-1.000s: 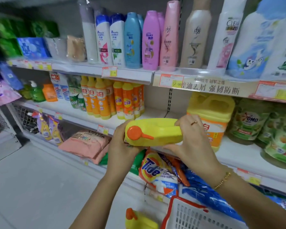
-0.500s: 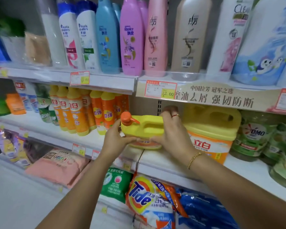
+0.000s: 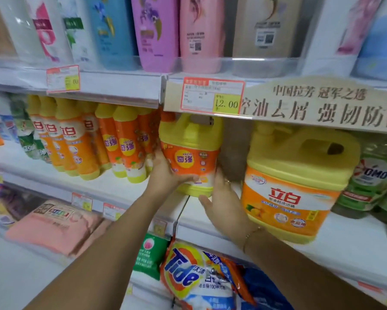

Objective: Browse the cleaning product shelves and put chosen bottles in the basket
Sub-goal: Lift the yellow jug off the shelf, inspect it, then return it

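The left grip [image 3: 165,173] is curling round the lower left side of the small yellow jug [image 3: 191,153], its thumb crossing the front below the orange label. The right grip [image 3: 224,204] is lying open along the jug's lower right side, fingers fairly straight and thumb sticking free. The jug is standing upright between them, base at the middle shelf [image 3: 112,186]. Orange bottles [image 3: 121,148] are crowding at 9 o'clock, a large yellow jug [image 3: 300,175] at 3 o'clock, a Tide bag [image 3: 188,276] at 6 o'clock.
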`<state>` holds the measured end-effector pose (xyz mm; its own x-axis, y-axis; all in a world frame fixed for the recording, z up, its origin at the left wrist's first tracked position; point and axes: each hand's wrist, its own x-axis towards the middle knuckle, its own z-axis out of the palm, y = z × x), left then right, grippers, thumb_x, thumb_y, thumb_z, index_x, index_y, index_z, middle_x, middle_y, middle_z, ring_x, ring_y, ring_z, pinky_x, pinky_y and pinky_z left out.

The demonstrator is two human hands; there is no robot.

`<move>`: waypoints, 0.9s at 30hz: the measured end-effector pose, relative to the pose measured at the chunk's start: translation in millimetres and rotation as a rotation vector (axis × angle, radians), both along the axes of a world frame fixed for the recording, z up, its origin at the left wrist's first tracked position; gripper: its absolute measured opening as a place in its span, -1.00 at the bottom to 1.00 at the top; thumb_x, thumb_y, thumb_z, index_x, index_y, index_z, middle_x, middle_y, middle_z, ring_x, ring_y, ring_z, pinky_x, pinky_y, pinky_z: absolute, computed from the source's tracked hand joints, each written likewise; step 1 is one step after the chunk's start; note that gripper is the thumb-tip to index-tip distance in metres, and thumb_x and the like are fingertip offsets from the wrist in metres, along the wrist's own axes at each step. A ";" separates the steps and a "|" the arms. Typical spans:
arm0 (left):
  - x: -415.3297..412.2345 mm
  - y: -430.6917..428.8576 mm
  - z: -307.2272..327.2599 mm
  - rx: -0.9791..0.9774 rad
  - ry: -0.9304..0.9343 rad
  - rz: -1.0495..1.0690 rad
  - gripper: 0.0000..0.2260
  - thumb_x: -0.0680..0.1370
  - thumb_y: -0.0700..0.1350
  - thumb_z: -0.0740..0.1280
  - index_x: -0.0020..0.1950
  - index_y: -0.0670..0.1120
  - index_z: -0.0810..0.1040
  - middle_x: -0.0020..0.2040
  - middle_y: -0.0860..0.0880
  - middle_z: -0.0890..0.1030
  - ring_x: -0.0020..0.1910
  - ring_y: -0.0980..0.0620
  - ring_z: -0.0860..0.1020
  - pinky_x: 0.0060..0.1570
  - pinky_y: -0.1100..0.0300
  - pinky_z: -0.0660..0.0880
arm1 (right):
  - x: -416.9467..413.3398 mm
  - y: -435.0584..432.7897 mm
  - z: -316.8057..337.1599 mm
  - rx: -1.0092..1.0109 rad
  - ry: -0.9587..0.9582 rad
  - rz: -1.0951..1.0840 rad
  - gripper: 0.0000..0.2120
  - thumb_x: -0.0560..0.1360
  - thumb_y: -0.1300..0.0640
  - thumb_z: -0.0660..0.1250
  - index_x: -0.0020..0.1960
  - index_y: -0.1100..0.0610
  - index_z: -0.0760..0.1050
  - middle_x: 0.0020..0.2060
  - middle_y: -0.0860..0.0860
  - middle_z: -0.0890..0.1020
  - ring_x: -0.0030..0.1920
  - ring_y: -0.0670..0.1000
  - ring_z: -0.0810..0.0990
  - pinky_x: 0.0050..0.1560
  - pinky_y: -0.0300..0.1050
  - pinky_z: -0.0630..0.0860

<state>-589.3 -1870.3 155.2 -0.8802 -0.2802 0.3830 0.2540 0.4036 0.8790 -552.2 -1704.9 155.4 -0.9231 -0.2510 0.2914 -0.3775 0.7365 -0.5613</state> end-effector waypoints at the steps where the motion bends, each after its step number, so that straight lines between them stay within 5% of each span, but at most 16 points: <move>1: -3.8 0.5 -2.4 0.002 0.003 -0.006 0.05 0.02 -0.06 0.70 0.40 -0.07 0.23 0.20 0.03 0.52 0.15 0.07 0.54 0.17 0.15 0.49 | 6.7 8.5 -15.9 0.214 0.021 0.053 -0.36 0.59 0.06 0.20 0.54 0.17 -0.05 0.41 0.12 0.34 0.36 0.10 0.38 0.28 -0.09 0.35; 4: -19.3 4.3 -3.9 -0.017 0.021 -0.031 0.04 0.09 -0.15 0.69 0.43 -0.12 0.17 0.25 0.01 0.47 0.19 0.10 0.49 0.20 0.26 0.45 | 18.7 23.3 -35.3 0.710 0.134 0.224 -0.54 0.57 0.29 0.10 0.46 0.19 0.17 0.35 0.21 0.37 0.37 0.20 0.31 0.33 0.04 0.35; 6: -35.4 8.6 -6.6 -0.048 -0.001 -0.031 -0.01 0.14 -0.19 0.67 0.43 -0.18 0.17 0.22 0.04 0.45 0.17 0.11 0.47 0.12 0.38 0.44 | 18.0 26.4 -40.5 0.771 0.288 0.238 -0.50 0.43 0.32 0.34 0.35 0.18 0.39 0.14 0.24 0.55 0.20 0.23 0.51 0.12 0.07 0.53; 8: -51.7 15.1 -9.3 -0.076 -0.037 -0.030 0.06 0.16 -0.09 0.68 0.48 -0.17 0.12 0.32 -0.01 0.45 0.25 0.02 0.48 0.15 0.27 0.43 | 11.8 29.4 -51.1 0.729 0.447 0.207 -0.48 0.21 0.30 0.56 0.15 0.16 0.58 -0.13 0.22 0.65 -0.08 0.21 0.65 -0.23 0.02 0.63; 12: -85.3 36.8 -8.5 -0.123 -0.088 0.016 0.23 0.11 0.12 0.61 0.56 -0.17 -0.07 0.43 -0.17 0.32 0.38 -0.15 0.35 0.30 0.04 0.37 | 14.3 21.5 -49.3 0.537 0.609 0.120 -0.85 0.41 0.05 0.46 -0.14 0.14 0.66 -0.31 0.11 0.66 -0.24 0.06 0.67 -0.37 -0.18 0.59; 16: -115.4 53.2 -6.0 -0.120 -0.131 0.071 0.05 0.21 -0.08 0.65 0.53 -0.21 0.10 0.38 -0.20 0.37 0.35 -0.19 0.38 0.25 0.01 0.38 | 13.2 18.5 -50.2 0.513 0.562 0.077 -0.74 0.42 -0.05 0.39 -0.17 0.15 0.65 -0.31 0.08 0.67 -0.23 0.00 0.67 -0.35 -0.23 0.60; 19: -126.7 56.8 -10.8 -0.120 -0.152 0.117 -0.06 0.29 -0.09 0.61 0.52 -0.21 0.16 0.33 -0.21 0.43 0.30 -0.19 0.43 0.19 0.00 0.42 | 12.2 17.7 -49.7 0.421 0.532 0.030 -0.48 0.64 -0.07 -0.02 -0.17 0.11 0.64 -0.24 0.03 0.69 -0.19 -0.06 0.68 -0.24 -0.27 0.59; 23: -131.2 54.6 -7.2 -0.103 -0.210 0.082 -0.19 0.48 -0.14 0.47 0.56 -0.20 0.03 0.38 -0.19 0.43 0.28 -0.09 0.46 0.08 0.20 0.47 | 13.8 19.8 -47.5 0.514 0.618 0.070 -0.81 0.33 0.02 0.52 -0.19 0.13 0.65 -0.30 0.08 0.68 -0.24 0.00 0.69 -0.30 -0.22 0.61; 27: -127.5 37.5 -2.7 -0.304 -0.355 0.022 -0.40 0.61 -0.11 0.27 0.55 -0.23 0.06 0.40 -0.20 0.42 0.33 -0.17 0.43 0.15 0.13 0.38 | 8.0 26.3 -64.9 0.606 0.585 0.148 -0.44 0.17 0.15 0.63 0.09 0.21 0.51 -0.19 0.16 0.67 -0.12 0.11 0.69 -0.23 -0.09 0.65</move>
